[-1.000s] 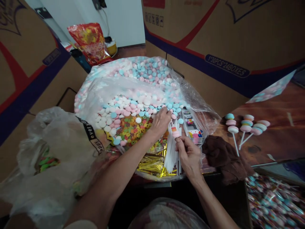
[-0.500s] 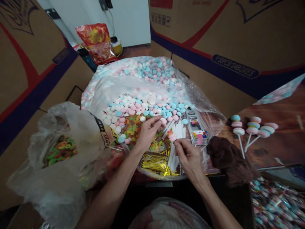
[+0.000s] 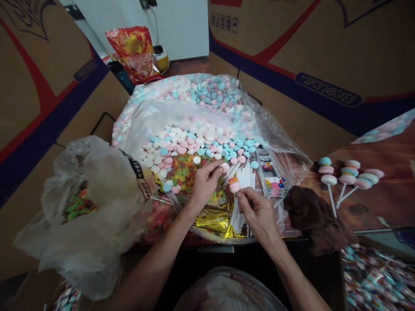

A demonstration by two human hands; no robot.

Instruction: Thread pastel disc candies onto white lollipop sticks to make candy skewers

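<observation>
Between the thumb and fingers of my left hand (image 3: pixel 207 181) is a pink marshmallow (image 3: pixel 225 167). My right hand (image 3: pixel 256 209) pinches a candy skewer (image 3: pixel 234 185) low down; a pink piece and an orange piece sit on its upper end, and its stick is mostly hidden by my fingers. The two hands are close together but apart. Below them lie white sticks (image 3: pixel 245 177) and gold twist ties (image 3: pixel 214 220). Ring-shaped gummies (image 3: pixel 183 172) spread left of my left hand, with loose pink, white and blue marshmallows (image 3: pixel 184 144) behind them.
Finished marshmallow sticks (image 3: pixel 329 179) lie at the right, past a brown cloth (image 3: pixel 303 205). A clear plastic box (image 3: pixel 270 172) stands beside the white sticks. A plastic bag of gummies (image 3: pixel 94 242) is at the left. Large cardboard boxes (image 3: pixel 292 47) rise behind. Wrapped candies (image 3: pixel 378 276) fill the lower right.
The view has shifted slightly, so most things sit a little further right. Both hands keep their grips, and the marshmallow and the skewer are still held close together.
</observation>
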